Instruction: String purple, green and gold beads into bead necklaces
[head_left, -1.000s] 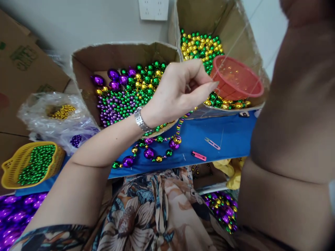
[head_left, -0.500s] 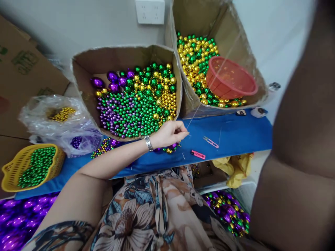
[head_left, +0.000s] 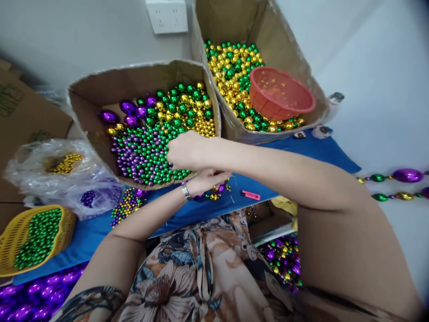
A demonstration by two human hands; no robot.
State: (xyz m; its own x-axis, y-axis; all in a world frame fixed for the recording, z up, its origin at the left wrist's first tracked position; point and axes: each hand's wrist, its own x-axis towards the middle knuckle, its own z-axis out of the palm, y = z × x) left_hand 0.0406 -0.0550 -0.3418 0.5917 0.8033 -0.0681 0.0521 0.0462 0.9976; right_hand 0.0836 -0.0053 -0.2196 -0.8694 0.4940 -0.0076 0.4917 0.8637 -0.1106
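My right hand (head_left: 186, 150) is over the small green and purple beads (head_left: 147, 150) in the near cardboard box (head_left: 127, 74). Its fingers are curled, and what they hold, if anything, is hidden under the hand. My left hand (head_left: 208, 181), with a metal watch (head_left: 186, 191) at the wrist, lies below it at the box's front edge, partly covered by my right forearm. Its fingers are closed, with a thin white thread (head_left: 235, 182) close by the fingertips. Several mixed beads (head_left: 214, 195) rest on the blue cloth (head_left: 177, 213) beside that hand.
A second box (head_left: 228, 125) holds gold and green beads and a red basket (head_left: 284, 96). A pink lighter-like object (head_left: 251, 195) lies on the cloth. A yellow basket (head_left: 65, 241) and plastic bags (head_left: 30, 156) stand left. Strung beads (head_left: 407, 175) hang at right.
My right hand has come in from out of view at the right to the near box's beads, its forearm now hiding the pink thread snips. My left hand has stayed near the box's edge.
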